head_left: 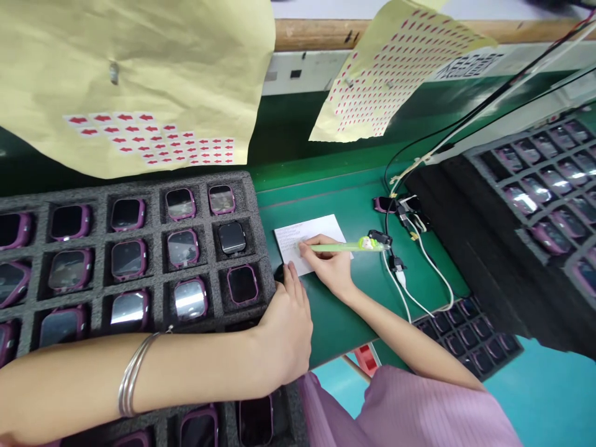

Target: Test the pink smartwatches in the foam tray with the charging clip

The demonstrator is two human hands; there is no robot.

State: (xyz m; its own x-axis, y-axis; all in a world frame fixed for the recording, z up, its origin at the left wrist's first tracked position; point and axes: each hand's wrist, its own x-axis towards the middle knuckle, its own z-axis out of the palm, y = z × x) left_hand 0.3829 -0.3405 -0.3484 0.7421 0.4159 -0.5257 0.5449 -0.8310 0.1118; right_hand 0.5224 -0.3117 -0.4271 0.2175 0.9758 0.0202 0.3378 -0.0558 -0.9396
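A white paper (335, 228) with rows of small writing lies on the green table. My right hand (331, 266) is closed round a light green pen (333, 247) with a green figure near its end, and rests on the paper's right side. My left hand (289, 323) is beside the paper's lower left edge, its fingers together and pointing at the sheet. Under those fingertips is something dark that I cannot make out. Left of it, a grey foam tray (212, 248) holds several watches, most with purple frames, such as one watch (242, 284) near my left hand.
White and black cables with connectors (399, 267) lie right of the paper. Another foam tray of watches (535, 180) stands at the right, and one more (470, 335) sits lower down. Yellow sheets with red arrows (186, 81) hang above the green table (335, 310).
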